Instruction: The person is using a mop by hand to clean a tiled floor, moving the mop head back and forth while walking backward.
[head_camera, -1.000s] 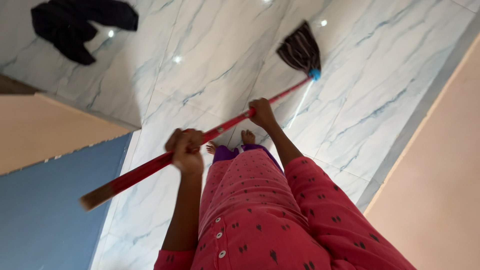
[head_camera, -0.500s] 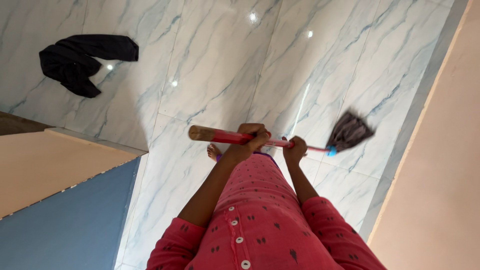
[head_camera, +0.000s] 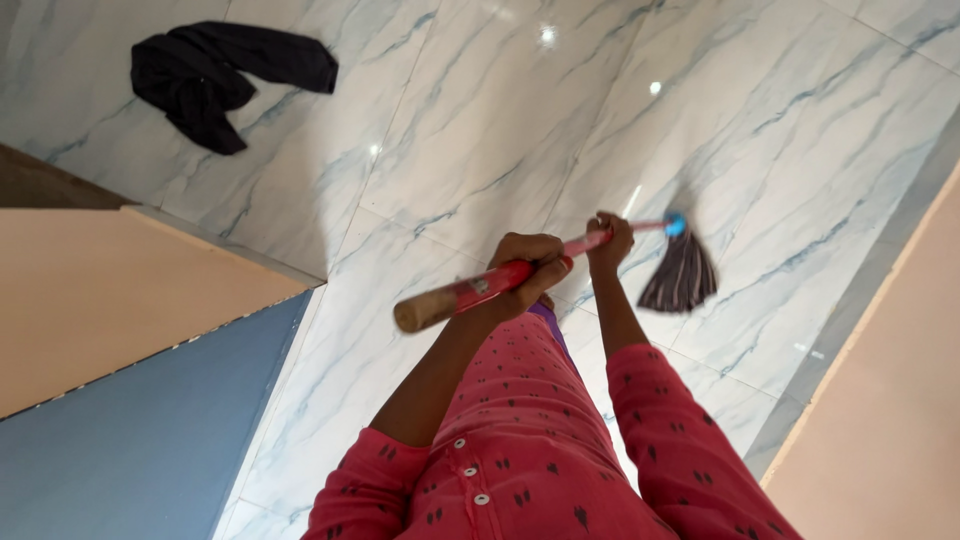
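The left hand (head_camera: 528, 268) covers the stretch of the red mop handle (head_camera: 470, 290) that it grips, and the right hand (head_camera: 609, 240) hides another part further along; the dark mop head (head_camera: 680, 276) is blurred, its strands indistinct; the person's feet lie hidden behind the pink shirt (head_camera: 520, 440), which the bottom edge cuts off.

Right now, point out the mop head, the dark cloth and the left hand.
mop head (head_camera: 680, 275), head view, middle of the dark strands
dark cloth (head_camera: 205, 75), head view, its bunched middle
left hand (head_camera: 530, 268), head view, knuckles on the red handle
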